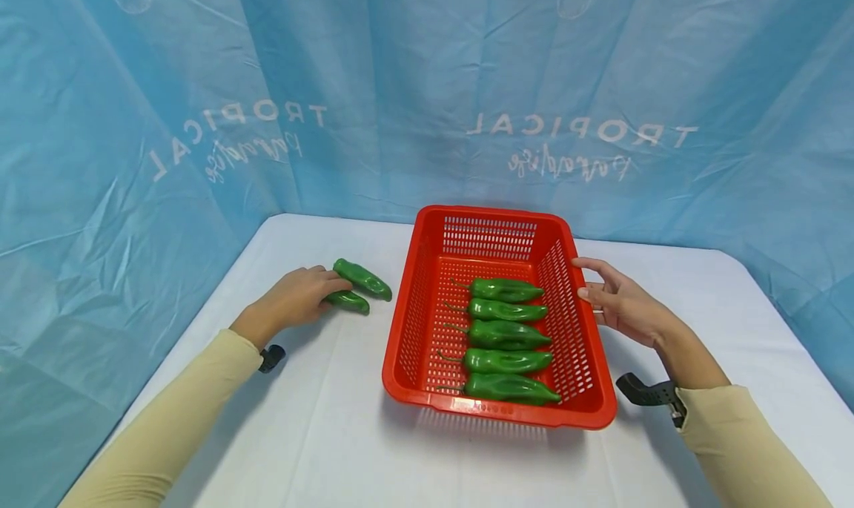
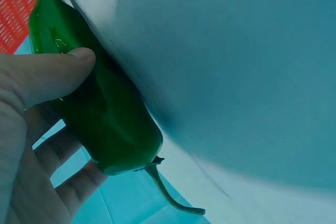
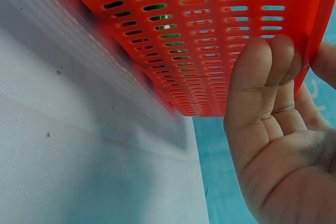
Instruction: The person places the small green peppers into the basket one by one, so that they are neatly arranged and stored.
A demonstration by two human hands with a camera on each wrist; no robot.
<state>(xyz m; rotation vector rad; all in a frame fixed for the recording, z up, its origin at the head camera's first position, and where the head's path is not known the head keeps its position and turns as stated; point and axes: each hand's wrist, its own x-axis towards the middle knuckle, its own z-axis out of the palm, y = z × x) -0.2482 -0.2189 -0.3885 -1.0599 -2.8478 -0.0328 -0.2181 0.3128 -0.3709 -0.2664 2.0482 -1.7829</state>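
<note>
My left hand [image 1: 303, 294] pinches a long green pepper [image 2: 113, 114] low over the white table, thumb on one side and fingers behind it. Its curved stem points away from the hand in the left wrist view. Just beyond lies a second green pepper [image 1: 363, 279]. A red plastic basket [image 1: 497, 210] with slotted walls stands to the right. Inside it, several green peppers [image 1: 510, 335] lie in a row, stems to the left. My right hand [image 1: 623, 305] holds the basket's right rim, with fingers against the outer wall [image 3: 210, 40] and thumb at the rim.
A white cloth [image 1: 347, 434] covers the table. Blue printed sheeting [image 1: 427, 85] hangs behind the table and along its sides. Dark straps [image 1: 650, 393] circle the wrists.
</note>
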